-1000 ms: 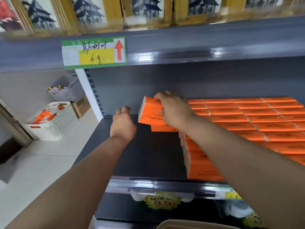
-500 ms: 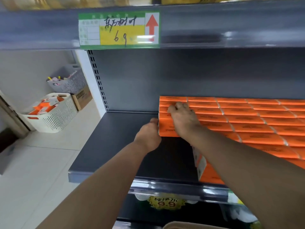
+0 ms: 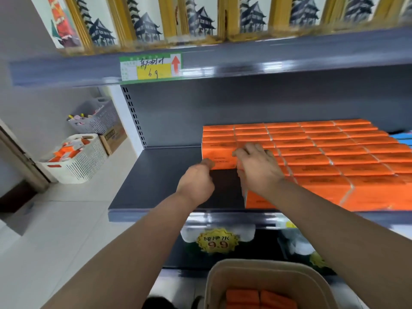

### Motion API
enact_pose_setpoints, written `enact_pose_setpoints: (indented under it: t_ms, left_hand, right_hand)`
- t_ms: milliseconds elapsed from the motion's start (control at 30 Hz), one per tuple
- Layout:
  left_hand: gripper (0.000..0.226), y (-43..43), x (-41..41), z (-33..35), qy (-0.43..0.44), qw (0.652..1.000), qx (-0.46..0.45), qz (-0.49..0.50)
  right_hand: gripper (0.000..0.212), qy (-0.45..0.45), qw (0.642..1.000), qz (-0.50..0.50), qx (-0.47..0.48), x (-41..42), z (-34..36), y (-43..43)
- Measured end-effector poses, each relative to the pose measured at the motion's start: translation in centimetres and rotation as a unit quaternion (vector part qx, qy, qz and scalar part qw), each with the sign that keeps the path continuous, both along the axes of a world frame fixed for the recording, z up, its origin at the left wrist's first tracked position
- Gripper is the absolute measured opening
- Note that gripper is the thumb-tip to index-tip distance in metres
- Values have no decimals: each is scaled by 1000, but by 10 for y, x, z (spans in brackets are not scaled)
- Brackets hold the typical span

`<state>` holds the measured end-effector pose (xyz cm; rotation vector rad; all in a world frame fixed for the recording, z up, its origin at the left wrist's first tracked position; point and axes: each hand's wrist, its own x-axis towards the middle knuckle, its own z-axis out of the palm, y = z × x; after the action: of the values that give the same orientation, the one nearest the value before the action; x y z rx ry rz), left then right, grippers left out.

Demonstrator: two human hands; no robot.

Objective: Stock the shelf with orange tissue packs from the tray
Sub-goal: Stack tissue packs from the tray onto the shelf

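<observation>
Rows of orange tissue packs point(image 3: 323, 152) fill the right part of the dark grey shelf point(image 3: 160, 181). The leftmost stack's top pack point(image 3: 219, 156) sits at the rows' left end. My right hand point(image 3: 256, 168) rests on top of the packs just right of it, fingers fairly flat. My left hand point(image 3: 196, 182) is curled in a loose fist, its thumb side touching that pack's front lower edge and holding nothing. Below, a beige tray point(image 3: 267, 270) holds more orange packs point(image 3: 260, 297).
The shelf's left half is bare. An upper shelf point(image 3: 245, 61) with a price tag point(image 3: 151, 66) hangs overhead. On the floor at the left stand a white basket point(image 3: 82, 163), a grey basket point(image 3: 98, 119) and a cardboard box point(image 3: 113, 139). A lower shelf carries a 9.9 sign point(image 3: 217, 240).
My right hand set the held orange pack onto the leftmost stack and now rests on top. My left hand came up against the pack's front. The view pulled back.
</observation>
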<state>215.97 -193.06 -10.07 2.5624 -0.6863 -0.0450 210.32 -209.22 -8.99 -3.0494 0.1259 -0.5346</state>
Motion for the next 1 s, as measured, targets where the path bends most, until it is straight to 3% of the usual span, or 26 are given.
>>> enact_pose_setpoints:
  t_ms: [167, 300, 500, 667, 800, 1000]
  left_hand:
    - [43, 2, -55, -15, -50, 998, 11, -45]
    - [39, 2, -101, -43, -66, 995, -13, -79]
    - [41, -7, -156, -108, 34, 993, 69, -93]
    - [28, -7, -194, -182, 150, 969, 176, -90]
    - [30, -6, -214, -219, 204, 931, 278, -119]
    - [26, -5, -219, -261, 258, 922, 273, -89]
  right_hand:
    - [38, -99, 994, 52, -4, -77, -25, 2]
    - [37, -76, 995, 66, -9, -134, -58, 2]
    - [38, 82, 996, 9, 25, -207, -137, -14]
    - [31, 254, 962, -46, 92, -256, -196, -26]
    - [34, 315, 936, -69, 141, -261, -235, -21]
    - [34, 360, 913, -77, 178, -252, -286, -16]
